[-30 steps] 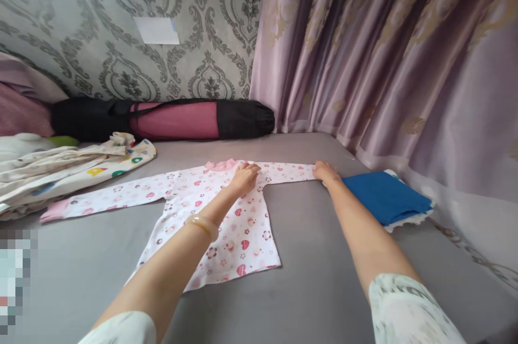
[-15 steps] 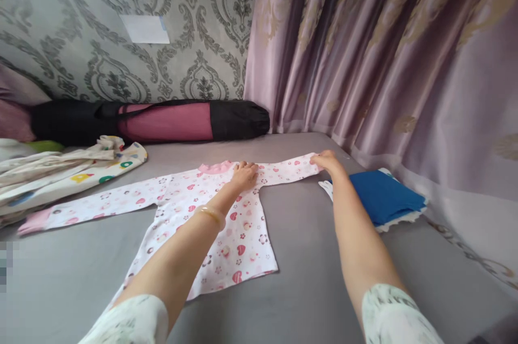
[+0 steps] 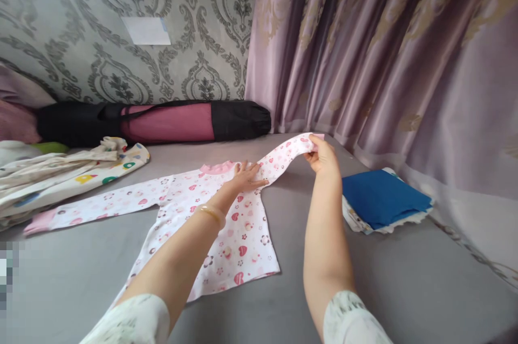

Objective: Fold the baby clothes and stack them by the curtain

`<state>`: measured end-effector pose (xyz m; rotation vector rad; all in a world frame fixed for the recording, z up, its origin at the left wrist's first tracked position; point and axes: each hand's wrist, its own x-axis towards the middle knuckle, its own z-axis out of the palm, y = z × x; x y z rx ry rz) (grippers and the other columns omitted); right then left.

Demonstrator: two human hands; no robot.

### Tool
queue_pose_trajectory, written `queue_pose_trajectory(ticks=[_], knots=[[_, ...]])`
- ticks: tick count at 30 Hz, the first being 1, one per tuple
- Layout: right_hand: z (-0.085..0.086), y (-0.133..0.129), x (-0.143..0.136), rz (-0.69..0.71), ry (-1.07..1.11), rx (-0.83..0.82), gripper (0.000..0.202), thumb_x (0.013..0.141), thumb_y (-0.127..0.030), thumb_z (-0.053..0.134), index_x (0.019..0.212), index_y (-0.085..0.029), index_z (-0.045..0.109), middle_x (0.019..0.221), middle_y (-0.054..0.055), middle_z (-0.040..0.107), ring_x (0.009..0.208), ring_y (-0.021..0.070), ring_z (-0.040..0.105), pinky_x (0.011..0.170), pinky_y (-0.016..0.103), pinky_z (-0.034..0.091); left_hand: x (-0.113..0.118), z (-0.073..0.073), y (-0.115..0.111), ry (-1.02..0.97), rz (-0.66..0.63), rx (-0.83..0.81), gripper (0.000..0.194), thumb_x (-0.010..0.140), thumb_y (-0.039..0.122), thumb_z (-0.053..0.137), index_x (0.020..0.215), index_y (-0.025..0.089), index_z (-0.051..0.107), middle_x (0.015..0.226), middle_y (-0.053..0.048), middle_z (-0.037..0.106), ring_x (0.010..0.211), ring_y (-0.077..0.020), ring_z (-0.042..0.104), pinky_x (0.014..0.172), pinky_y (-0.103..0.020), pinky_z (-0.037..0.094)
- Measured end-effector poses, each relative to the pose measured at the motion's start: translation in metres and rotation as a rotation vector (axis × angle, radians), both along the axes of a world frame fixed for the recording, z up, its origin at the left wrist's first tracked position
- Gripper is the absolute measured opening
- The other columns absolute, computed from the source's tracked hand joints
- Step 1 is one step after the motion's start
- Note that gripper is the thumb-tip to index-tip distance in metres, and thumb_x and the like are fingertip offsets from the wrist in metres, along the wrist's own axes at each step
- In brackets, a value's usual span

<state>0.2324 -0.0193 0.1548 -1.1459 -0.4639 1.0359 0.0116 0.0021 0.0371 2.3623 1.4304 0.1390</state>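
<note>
A white long-sleeved child's shirt (image 3: 229,241) with pink hearts, flowers and a pink collar lies spread on the grey bed sheet (image 3: 291,295). My left hand (image 3: 245,177) rests flat on it, fingers spread, at the shoulder right of the collar. My right hand (image 3: 322,154) pinches the right sleeve near its pink cuff and holds that end raised off the sheet, so the sleeve slopes upward. The other sleeve (image 3: 109,201) stretches flat to the left. My left forearm covers part of the shirt's body.
Folded blue cloth (image 3: 384,198) lies on pale cloth right of my right arm. Patterned cream clothing (image 3: 76,171) is heaped at the left. A long black and maroon bag (image 3: 170,122) lies along the wall; purple curtains (image 3: 343,47) hang at the right.
My right hand has lifted the sleeve's cuff end off the sheet and shifted slightly back toward the wall. My left hand stays on the shoulder, its fingers now spread wider.
</note>
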Motion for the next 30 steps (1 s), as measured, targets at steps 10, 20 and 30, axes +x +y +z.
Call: queue_pose_trajectory(ticks=[10, 20, 30], knots=[[-0.002, 0.000, -0.090, 0.251, 0.194, 0.073, 0.005, 0.081, -0.017, 0.064, 0.077, -0.015, 0.063, 0.057, -0.002, 0.063, 0.048, 0.0096, 0.057, 0.040, 0.016, 0.048, 0.001, 0.011, 0.011, 0.074, -0.050, -0.034, 0.103, 0.073, 0.083, 0.041, 0.153, 0.021, 0.023, 0.161, -0.012, 0.016, 0.146, -0.0442, -0.001, 0.111, -0.066, -0.002], [-0.014, 0.007, -0.111, 0.318, 0.153, -0.004, 0.012, 0.083, -0.023, 0.067, 0.074, -0.016, 0.062, 0.058, -0.001, 0.061, 0.051, 0.0105, 0.057, 0.043, 0.018, 0.050, -0.030, 0.013, -0.006, -0.224, 0.113, 0.108, 0.081, 0.076, 0.061, 0.062, 0.145, 0.026, 0.038, 0.157, -0.012, 0.029, 0.145, -0.0416, 0.014, 0.112, -0.064, 0.013], [-0.035, 0.006, -0.146, 0.492, -0.006, -0.073, 0.008, 0.080, -0.011, 0.062, 0.073, -0.015, 0.060, 0.056, -0.001, 0.061, 0.053, 0.0118, 0.059, 0.046, 0.021, 0.054, -0.121, 0.009, -0.058, -1.090, 0.732, -0.176, 0.045, 0.077, 0.043, 0.066, 0.111, 0.013, 0.060, 0.117, -0.015, 0.065, 0.095, -0.0221, 0.068, 0.082, -0.033, 0.054]])
